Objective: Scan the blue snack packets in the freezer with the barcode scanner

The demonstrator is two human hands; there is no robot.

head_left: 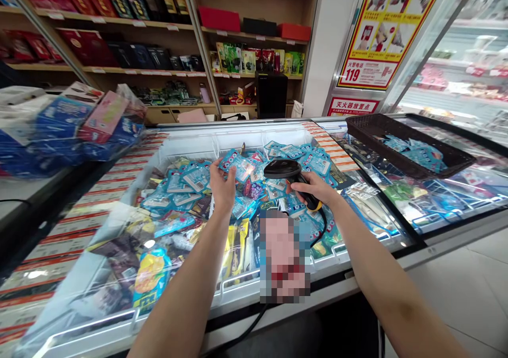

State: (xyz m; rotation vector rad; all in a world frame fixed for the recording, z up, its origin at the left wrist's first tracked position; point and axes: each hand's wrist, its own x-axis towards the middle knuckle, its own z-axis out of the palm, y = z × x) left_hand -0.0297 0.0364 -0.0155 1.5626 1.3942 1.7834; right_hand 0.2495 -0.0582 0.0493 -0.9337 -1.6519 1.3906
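My right hand (317, 189) is wrapped round the handle of a black barcode scanner (282, 168) with a yellow-edged base and a black cable. The scanner's head points left, towards a small blue packet (238, 165) with a printed label. My left hand (223, 184) grips that packet between thumb and fingers. More blue packets (194, 180) lie in loose heaps to the left of my left hand. Another heap of blue packets (315, 159) spreads beyond and beside the scanner. All these lie over a chest freezer (186, 138), with bagged ice creams showing lower down.
A dark woven basket (428, 172) holding several blue packets stands on the freezer at the right. Plastic-wrapped boxes (63, 119) are piled at the left. Shelves (254, 27) with boxes and bottles line the back. A blurred pinkish patch covers something near the front edge.
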